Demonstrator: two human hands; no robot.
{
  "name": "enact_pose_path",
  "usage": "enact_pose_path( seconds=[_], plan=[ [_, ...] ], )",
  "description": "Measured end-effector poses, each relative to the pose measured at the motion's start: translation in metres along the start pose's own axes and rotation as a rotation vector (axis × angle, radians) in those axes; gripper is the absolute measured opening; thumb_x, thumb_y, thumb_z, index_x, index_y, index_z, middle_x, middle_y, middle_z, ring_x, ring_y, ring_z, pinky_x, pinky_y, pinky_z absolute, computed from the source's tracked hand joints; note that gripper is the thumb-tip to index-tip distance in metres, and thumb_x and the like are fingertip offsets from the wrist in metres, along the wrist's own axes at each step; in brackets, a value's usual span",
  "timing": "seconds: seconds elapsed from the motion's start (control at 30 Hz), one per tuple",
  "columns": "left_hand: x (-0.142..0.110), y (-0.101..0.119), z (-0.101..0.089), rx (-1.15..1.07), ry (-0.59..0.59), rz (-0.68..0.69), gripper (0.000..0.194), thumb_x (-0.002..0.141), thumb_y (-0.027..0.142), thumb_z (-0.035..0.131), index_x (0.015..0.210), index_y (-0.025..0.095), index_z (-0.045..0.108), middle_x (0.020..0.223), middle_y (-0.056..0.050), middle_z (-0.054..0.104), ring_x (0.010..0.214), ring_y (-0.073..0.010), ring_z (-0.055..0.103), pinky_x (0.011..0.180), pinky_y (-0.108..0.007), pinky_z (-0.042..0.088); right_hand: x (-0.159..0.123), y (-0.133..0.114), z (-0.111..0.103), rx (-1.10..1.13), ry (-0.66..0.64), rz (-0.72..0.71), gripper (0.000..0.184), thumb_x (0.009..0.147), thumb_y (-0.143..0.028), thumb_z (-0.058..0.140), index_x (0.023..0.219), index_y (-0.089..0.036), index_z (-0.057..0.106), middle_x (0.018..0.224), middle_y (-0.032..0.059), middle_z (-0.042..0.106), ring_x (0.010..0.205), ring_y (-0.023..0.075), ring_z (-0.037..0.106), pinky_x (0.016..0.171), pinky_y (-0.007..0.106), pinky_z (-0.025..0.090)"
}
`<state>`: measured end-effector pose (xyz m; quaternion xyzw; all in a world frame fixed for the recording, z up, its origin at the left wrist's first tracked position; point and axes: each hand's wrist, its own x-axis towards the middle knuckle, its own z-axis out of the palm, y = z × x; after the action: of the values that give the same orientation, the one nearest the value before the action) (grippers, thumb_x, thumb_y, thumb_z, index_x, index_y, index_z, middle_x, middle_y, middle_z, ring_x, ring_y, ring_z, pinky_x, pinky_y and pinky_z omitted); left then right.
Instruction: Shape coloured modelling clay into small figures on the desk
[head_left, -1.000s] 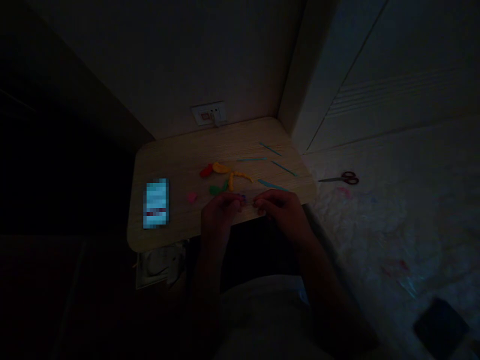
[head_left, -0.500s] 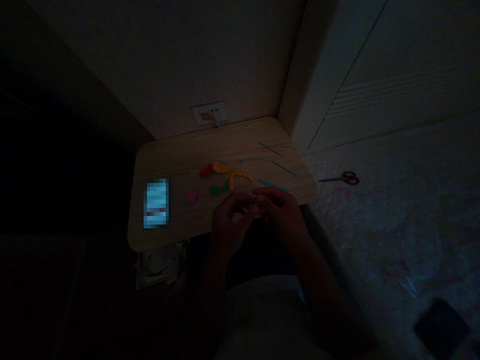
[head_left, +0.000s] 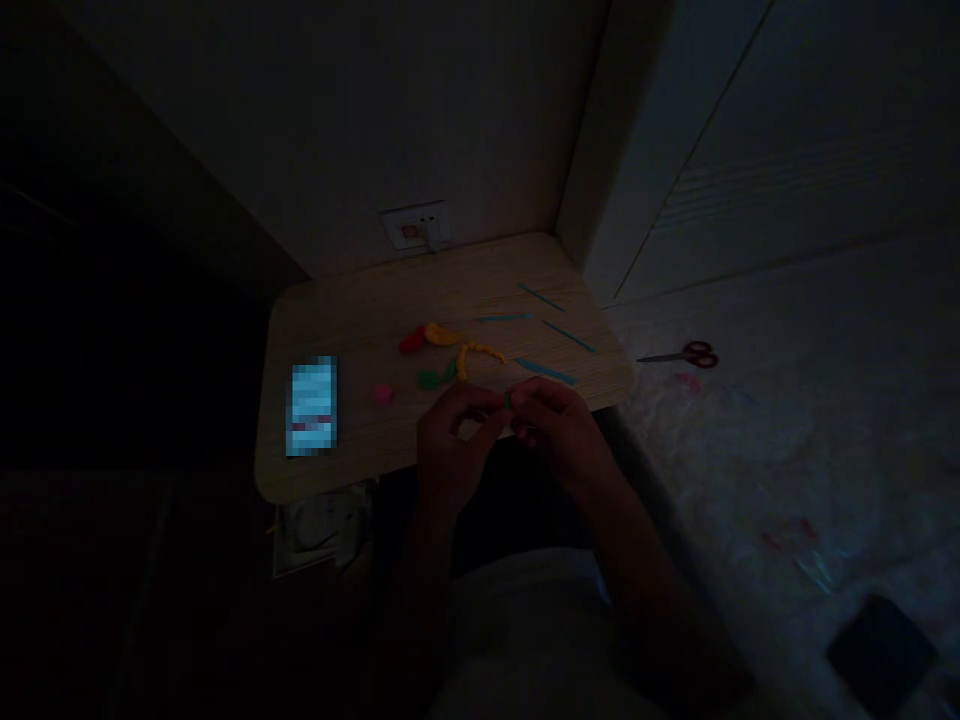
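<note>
In dim light, my left hand and my right hand meet at the table's front edge. Between their fingertips is a small piece of green modelling clay, pinched from both sides. Just beyond lie a lump of green clay, a thin twisted orange strand, a thicker orange piece and a red piece. A pink lump sits to the left of my left hand. Several blue modelling tools rest past my right hand.
On the left of the wooden table lies a bright, pixelated phone-like rectangle. A wall socket with a plug is behind. Red-handled scissors lie to the right, off the table. A dark object is at lower right.
Both hands have shifted slightly left, and the green clay between the fingertips shows more clearly. The pieces on the table stay where they were.
</note>
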<state>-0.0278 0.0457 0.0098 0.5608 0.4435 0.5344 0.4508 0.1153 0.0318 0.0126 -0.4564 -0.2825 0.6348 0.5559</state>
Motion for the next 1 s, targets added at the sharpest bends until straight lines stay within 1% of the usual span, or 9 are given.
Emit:
enact_pose_path(
  seconds=[0.13,0.27,0.4,0.57,0.67,0.8,0.9,1.0],
  plan=[
    [0.0007,0.0008,-0.0011,-0.025,0.012,-0.019,0.006,0.077,0.021,0.082,0.081,0.021,0.077,0.085,-0.002,0.07,0.082,-0.0158,0.066,0.076,-0.027,0.053,-0.0002,-0.0025,-0.0003,0.007,-0.031,0.039,0.029,0.071,-0.043,0.086,0.076,-0.021,0.07,0.055,-0.0049,0.061,0.048,0.0085,0.053,0.046,0.019,0.035],
    [0.0015,0.0043,-0.003,-0.056,0.016,-0.067,0.011,0.072,0.022,0.085,0.079,0.02,0.076,0.083,-0.001,0.07,0.077,-0.0151,0.064,0.073,-0.026,0.052,-0.0003,-0.006,-0.0018,-0.03,-0.09,0.073,0.031,0.07,-0.045,0.086,0.073,-0.02,0.068,0.058,-0.0041,0.062,0.049,0.0088,0.052,0.047,0.02,0.038],
    [0.0022,0.007,-0.0031,-0.096,0.009,-0.127,0.013,0.07,0.024,0.086,0.076,0.02,0.074,0.079,-0.001,0.069,0.074,-0.0148,0.064,0.072,-0.026,0.053,0.0,-0.0074,-0.0031,-0.077,-0.125,0.074,0.032,0.069,-0.047,0.087,0.073,-0.02,0.069,0.059,-0.0033,0.063,0.051,0.0093,0.053,0.048,0.02,0.038],
    [0.0041,0.0045,-0.0033,-0.131,-0.014,-0.191,0.016,0.067,0.024,0.087,0.074,0.019,0.074,0.078,0.0,0.07,0.075,-0.0151,0.067,0.073,-0.026,0.055,0.0015,-0.0086,-0.0046,-0.116,-0.119,0.002,0.028,0.07,-0.043,0.086,0.074,-0.02,0.071,0.058,-0.0043,0.061,0.051,0.0089,0.05,0.048,0.021,0.035],
    [0.0046,0.0023,-0.0035,-0.147,-0.002,-0.22,0.015,0.068,0.026,0.086,0.076,0.019,0.075,0.076,-0.001,0.072,0.073,-0.0145,0.067,0.072,-0.025,0.055,0.0023,-0.0095,-0.0054,-0.188,-0.072,-0.052,0.028,0.07,-0.044,0.087,0.073,-0.02,0.072,0.057,-0.0041,0.061,0.052,0.0097,0.049,0.048,0.022,0.035],
    [0.0043,0.0043,-0.0024,-0.162,0.004,-0.285,0.017,0.069,0.031,0.085,0.074,0.019,0.075,0.071,-0.001,0.072,0.067,-0.0148,0.066,0.067,-0.026,0.055,0.0026,-0.009,-0.0062,-0.275,-0.033,-0.109,0.026,0.073,-0.044,0.084,0.073,-0.021,0.072,0.06,-0.0026,0.064,0.055,0.0113,0.052,0.051,0.024,0.039],
    [0.0039,0.0078,-0.0022,-0.148,-0.014,-0.314,0.018,0.069,0.032,0.086,0.072,0.019,0.074,0.068,-0.001,0.07,0.066,-0.0151,0.066,0.066,-0.026,0.054,0.0023,-0.0083,-0.0065,-0.343,-0.055,-0.173,0.02,0.078,-0.039,0.08,0.074,-0.02,0.073,0.066,-0.001,0.068,0.06,0.0128,0.057,0.056,0.025,0.043],
    [0.0035,0.0079,-0.002,-0.144,-0.022,-0.306,0.02,0.071,0.035,0.086,0.072,0.019,0.074,0.067,-0.001,0.07,0.066,-0.0152,0.066,0.066,-0.027,0.055,0.0016,-0.0075,-0.0066,-0.43,-0.081,-0.236,0.013,0.081,-0.032,0.076,0.076,-0.02,0.073,0.072,0.0,0.07,0.067,0.014,0.061,0.061,0.025,0.046]
  ],
)
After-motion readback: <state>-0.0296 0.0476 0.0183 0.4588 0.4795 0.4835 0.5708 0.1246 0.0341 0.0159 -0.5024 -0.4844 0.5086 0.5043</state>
